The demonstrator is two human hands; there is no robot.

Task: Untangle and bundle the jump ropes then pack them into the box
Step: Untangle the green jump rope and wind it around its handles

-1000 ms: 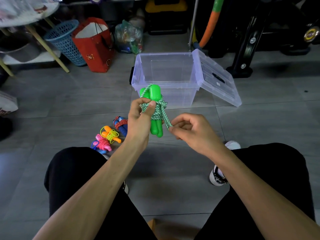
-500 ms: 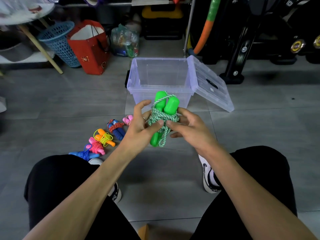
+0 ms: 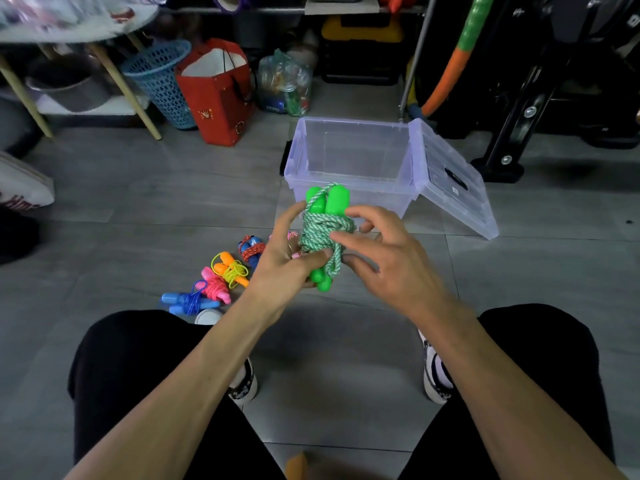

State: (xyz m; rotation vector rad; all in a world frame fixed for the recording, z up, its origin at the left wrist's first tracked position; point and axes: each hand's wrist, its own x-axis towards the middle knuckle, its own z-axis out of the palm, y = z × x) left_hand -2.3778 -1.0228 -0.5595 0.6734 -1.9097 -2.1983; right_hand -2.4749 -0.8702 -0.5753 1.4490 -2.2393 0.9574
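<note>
Grey tiled floor (image 3: 138, 188) under clear box (image 3: 349, 188), both hands' fingers (image 3: 313, 259) grasping green rope bundle (image 3: 323, 233).

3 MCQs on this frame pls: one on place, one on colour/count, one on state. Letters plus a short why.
1. Where is the lid relative to the box?
A. leaning on its right side
B. shut on top
C. lying inside it

2. What colour are the handles of the rope in the hands?
A. blue
B. green
C. pink

3. What does the box hold?
A. three ropes
B. one rope
C. nothing visible

Answers:
1 A: the lid slopes from the right rim of the box down to the floor.
2 B: the green rope bundle, held in the left hand with the right hand on it, has green handles.
3 C: only clear walls and bottom show; the other bundles lie on the floor.
</note>
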